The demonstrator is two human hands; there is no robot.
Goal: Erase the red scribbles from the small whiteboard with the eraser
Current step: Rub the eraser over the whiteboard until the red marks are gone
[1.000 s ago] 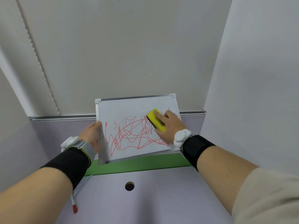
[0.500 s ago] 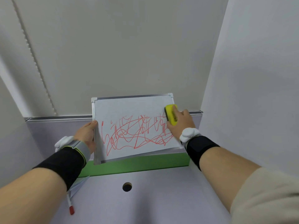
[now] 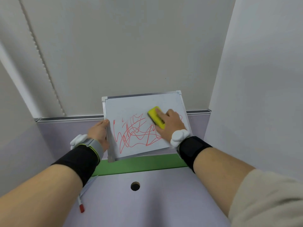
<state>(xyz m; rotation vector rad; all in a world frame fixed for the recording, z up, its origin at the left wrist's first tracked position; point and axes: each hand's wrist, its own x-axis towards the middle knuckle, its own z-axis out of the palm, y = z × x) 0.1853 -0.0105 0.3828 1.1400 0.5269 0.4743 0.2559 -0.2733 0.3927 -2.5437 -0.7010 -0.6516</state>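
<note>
The small whiteboard (image 3: 131,105) with a silver frame stands tilted against the back partition. Red scribbles (image 3: 132,133) cover its lower half. My left hand (image 3: 99,133) grips the board's left edge. My right hand (image 3: 170,125) presses the yellow eraser (image 3: 153,113) flat on the board, right of centre, at the upper edge of the scribbles. A patch just left of the eraser is wiped white. My right hand hides the scribbles on the right side.
A red-capped marker (image 3: 81,203) lies on the lilac desk (image 3: 147,207) under my left forearm. A round cable hole (image 3: 135,186) sits mid-desk. A green strip (image 3: 139,164) runs below the board. White partition walls close in on both sides.
My right hand has slid the eraser left from the board's right edge toward the middle, and the scribbles in the upper middle are gone. My left hand still holds the board.
</note>
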